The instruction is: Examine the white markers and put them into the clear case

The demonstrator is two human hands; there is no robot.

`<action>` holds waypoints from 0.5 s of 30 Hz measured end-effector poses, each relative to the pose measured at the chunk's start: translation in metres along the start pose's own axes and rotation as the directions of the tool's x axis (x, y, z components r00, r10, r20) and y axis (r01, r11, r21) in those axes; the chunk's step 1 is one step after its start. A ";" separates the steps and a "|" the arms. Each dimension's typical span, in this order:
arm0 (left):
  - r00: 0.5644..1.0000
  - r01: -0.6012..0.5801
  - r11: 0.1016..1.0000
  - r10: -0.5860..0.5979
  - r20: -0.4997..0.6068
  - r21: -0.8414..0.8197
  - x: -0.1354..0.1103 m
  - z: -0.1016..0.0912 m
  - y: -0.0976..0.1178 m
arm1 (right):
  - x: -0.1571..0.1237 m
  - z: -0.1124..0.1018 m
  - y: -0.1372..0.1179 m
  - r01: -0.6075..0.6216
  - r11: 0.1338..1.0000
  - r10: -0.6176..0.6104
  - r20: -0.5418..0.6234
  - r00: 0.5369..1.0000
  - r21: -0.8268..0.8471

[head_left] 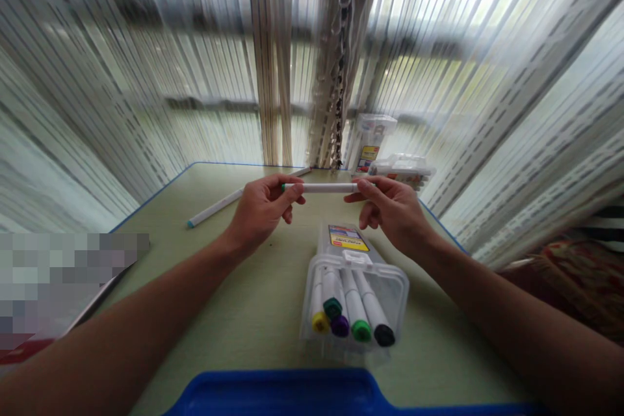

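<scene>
I hold a white marker pen point(322, 188) level above the table, one end in each hand. My left hand point(263, 208) pinches its left end, where a green tip shows. My right hand point(392, 211) pinches the right end. Below the hands lies a clear plastic marker case point(355, 286), open toward me, with several white markers inside showing yellow, green, purple and black caps.
The pale green table point(244, 312) has a blue edge. A second white marker point(217, 208) with a blue end lies at the left. Two clear marker packs point(373, 140) point(403, 169) stand at the back by the curtains. A blue tray point(292, 396) lies at the near edge.
</scene>
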State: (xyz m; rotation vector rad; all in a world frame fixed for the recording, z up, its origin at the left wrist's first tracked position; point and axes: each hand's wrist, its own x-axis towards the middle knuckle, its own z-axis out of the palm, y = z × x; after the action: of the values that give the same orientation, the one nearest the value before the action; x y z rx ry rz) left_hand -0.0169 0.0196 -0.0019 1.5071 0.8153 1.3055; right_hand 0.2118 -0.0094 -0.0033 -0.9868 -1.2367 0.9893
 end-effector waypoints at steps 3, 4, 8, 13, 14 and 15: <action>1.000 -0.016 0.999 0.016 0.003 0.038 0.000 0.000 0.001 | 0.000 -0.001 0.001 0.012 1.000 -0.012 0.012 1.000 -0.011; 1.000 -0.019 0.999 0.018 0.003 0.051 -0.001 -0.001 0.001 | 0.000 -0.001 0.002 0.016 1.000 -0.015 0.018 1.000 -0.012; 1.000 -0.018 0.996 0.018 0.003 0.090 -0.002 -0.001 0.002 | -0.001 -0.002 0.001 0.020 1.000 -0.019 0.045 0.999 -0.009; 1.000 -0.013 0.994 0.013 -0.003 0.106 -0.003 -0.001 0.002 | -0.001 -0.001 0.001 0.027 1.000 -0.027 0.058 0.998 0.004; 1.000 -0.012 0.995 0.012 -0.003 0.103 -0.003 0.000 0.002 | -0.001 -0.001 0.001 0.032 0.999 -0.033 0.059 0.998 0.010; 1.000 -0.012 0.995 0.012 -0.001 0.099 -0.003 0.000 0.002 | -0.001 -0.001 0.002 0.036 0.999 -0.037 0.059 0.998 0.016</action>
State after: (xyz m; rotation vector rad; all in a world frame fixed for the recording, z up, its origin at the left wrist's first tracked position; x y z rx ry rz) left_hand -0.0178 0.0166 -0.0010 1.5908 0.8842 1.2918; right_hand 0.2130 -0.0099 -0.0051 -0.9260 -1.2904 1.0038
